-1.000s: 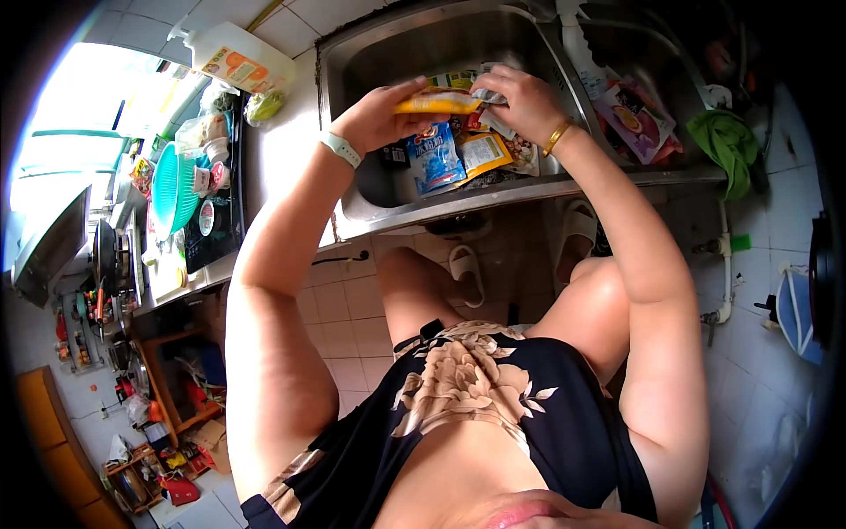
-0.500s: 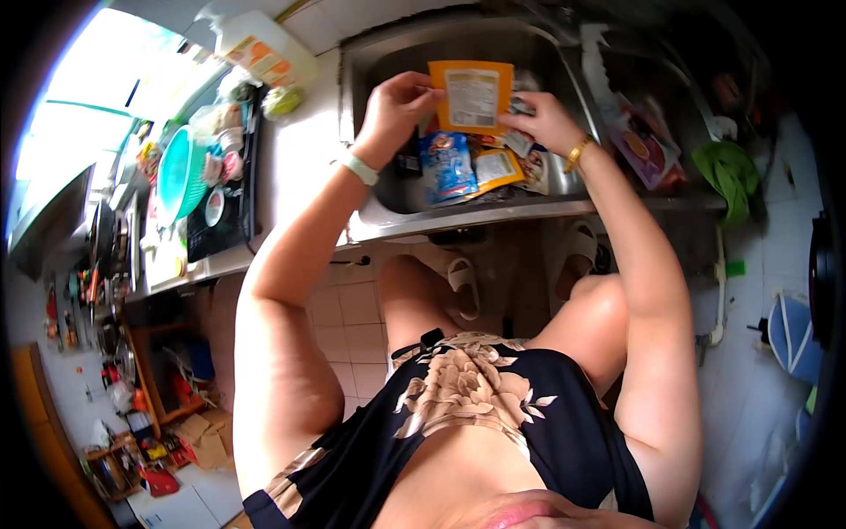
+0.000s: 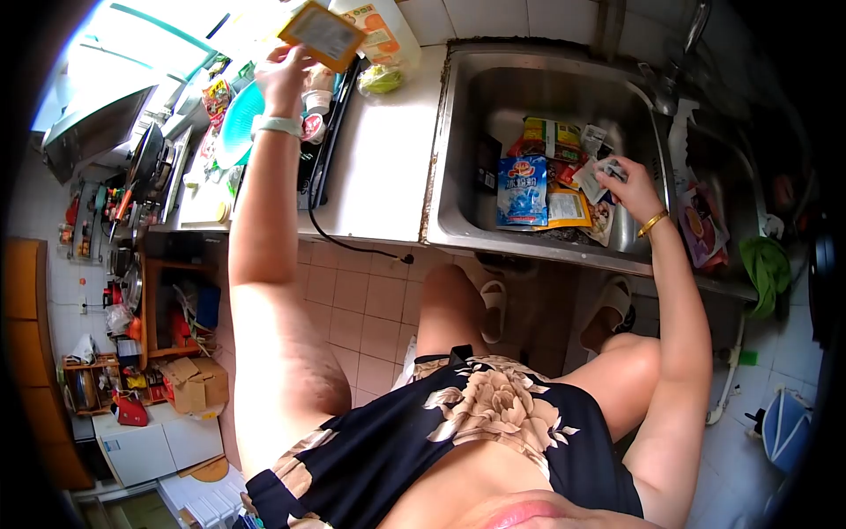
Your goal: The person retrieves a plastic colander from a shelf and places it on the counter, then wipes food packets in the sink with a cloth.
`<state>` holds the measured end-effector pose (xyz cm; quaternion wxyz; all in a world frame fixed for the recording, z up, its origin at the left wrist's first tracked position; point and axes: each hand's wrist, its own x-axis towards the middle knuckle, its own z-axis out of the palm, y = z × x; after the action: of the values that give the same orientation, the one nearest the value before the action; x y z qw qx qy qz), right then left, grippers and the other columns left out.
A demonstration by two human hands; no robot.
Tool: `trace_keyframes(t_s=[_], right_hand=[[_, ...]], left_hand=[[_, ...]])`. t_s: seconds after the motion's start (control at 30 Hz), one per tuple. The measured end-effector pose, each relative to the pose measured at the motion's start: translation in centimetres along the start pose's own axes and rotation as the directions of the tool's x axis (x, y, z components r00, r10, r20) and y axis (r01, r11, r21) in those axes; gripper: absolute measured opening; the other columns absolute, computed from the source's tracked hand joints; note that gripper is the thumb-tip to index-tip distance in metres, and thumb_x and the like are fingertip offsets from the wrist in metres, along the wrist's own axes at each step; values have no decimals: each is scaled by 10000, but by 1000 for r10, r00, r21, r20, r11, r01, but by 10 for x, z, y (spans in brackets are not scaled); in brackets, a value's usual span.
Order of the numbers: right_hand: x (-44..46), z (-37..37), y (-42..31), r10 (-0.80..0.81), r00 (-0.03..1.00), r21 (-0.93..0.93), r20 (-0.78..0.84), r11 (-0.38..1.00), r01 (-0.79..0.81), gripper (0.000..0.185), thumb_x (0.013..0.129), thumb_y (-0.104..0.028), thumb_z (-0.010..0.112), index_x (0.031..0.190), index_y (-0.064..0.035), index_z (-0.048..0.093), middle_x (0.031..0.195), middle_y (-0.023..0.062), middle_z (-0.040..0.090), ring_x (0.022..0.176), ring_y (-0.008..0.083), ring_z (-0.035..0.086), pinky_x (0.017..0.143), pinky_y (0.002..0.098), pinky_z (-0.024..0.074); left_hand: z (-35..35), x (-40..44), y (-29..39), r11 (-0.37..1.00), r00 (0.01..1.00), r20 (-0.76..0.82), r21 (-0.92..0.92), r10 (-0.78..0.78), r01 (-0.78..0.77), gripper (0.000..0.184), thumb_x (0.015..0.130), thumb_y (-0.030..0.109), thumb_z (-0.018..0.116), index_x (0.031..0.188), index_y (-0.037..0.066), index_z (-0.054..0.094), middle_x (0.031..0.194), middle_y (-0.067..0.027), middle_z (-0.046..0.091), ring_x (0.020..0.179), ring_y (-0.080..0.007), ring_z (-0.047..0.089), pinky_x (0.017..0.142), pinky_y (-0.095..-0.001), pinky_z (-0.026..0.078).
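Note:
My left hand [image 3: 284,78] is raised over the left counter, gripping an orange packet [image 3: 324,37] with a pale printed label by its lower edge. Over the sink [image 3: 449,150], my right hand [image 3: 631,185] is closed on a small whitish sachet [image 3: 589,181]. Below and beside it in the basin lie a blue pouch [image 3: 523,192] with white lettering, a yellow packet [image 3: 567,210], and a green-and-yellow packet [image 3: 552,137]. A black packet or box [image 3: 487,163] leans at the basin's left side.
Left of the sink stand a turquoise basket [image 3: 240,123], a large jug with an orange label [image 3: 374,31], and a bagged green item [image 3: 381,79]. A second basin on the right holds a purple package [image 3: 702,225]; a green cloth [image 3: 767,271] hangs at its edge.
My left hand has carried the orange packet from above the sink to the upper left. My right hand has let go of that packet and now pinches a small sachet. The view has shifted left.

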<state>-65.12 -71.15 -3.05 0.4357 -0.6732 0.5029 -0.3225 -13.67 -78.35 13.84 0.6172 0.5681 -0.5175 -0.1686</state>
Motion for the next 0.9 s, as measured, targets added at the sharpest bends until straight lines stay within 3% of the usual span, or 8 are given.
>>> trace_keyframes(t_s=[0.2,0.33,0.43,0.5,0.6,0.7,0.8,0.9], right_hand=[[6,4,-3,-13,1000,-32,-3,999,13,180,845,-145,680,973,-18,669,742,14,642,621,64,553,547,243,445],[5,5,-1,-16,999,-77,-29,997,13,182,847,-148,678,985,-29,674,763,23,661,669,72,596,576,248,473],[6,2,5,-21,999,-91,-45,996,17,198,844,-160,684,993,-30,679,809,46,685,706,97,628,630,262,490],[7,1,8,-36,998,-100,-49,994,31,213,840,-171,688,998,-29,680,832,62,695,733,115,641,665,273,498],[8,2,12,-63,995,-135,-79,990,52,251,832,-208,693,1005,-25,679,887,98,702,799,171,659,743,304,502],[9,5,11,-70,996,-109,-63,992,63,302,815,-254,701,1009,-24,676,926,138,693,844,261,664,768,336,499],[9,5,12,-88,992,-171,-90,983,71,334,793,-262,711,1018,-18,672,953,165,686,861,313,657,769,352,499],[6,1,16,-115,982,-331,-150,942,59,318,819,-208,704,1030,21,642,888,121,690,804,191,651,722,315,495]], left_hand=[[3,66,-49,975,962,-217,-184,-164,125,271,844,-28,621,1075,-81,489,908,-222,625,665,-287,693,521,-337,600],[17,90,-88,961,911,-313,-30,-269,273,242,834,-50,571,1001,-175,448,897,-256,629,631,-307,686,512,-353,603],[16,106,-115,929,840,-395,-178,-371,326,219,802,7,636,898,-169,549,886,-265,654,648,-290,696,536,-352,609],[6,95,-102,723,888,-460,616,8,313,365,721,244,771,926,-40,669,939,-157,704,803,-245,702,783,-355,559],[-32,137,-139,686,934,-348,699,83,199,380,720,343,768,905,16,709,888,-161,711,848,-286,685,798,-369,519],[-44,158,-173,793,958,-285,585,5,170,451,745,382,746,957,-12,688,897,-163,711,858,-291,685,828,-375,509],[-13,113,-136,823,858,-207,248,-470,510,341,896,262,640,984,-68,640,846,-153,708,648,-207,694,565,-279,556],[4,82,-114,849,880,-150,232,-451,475,301,915,236,637,914,-64,634,815,-134,703,584,-171,682,449,-217,514]])
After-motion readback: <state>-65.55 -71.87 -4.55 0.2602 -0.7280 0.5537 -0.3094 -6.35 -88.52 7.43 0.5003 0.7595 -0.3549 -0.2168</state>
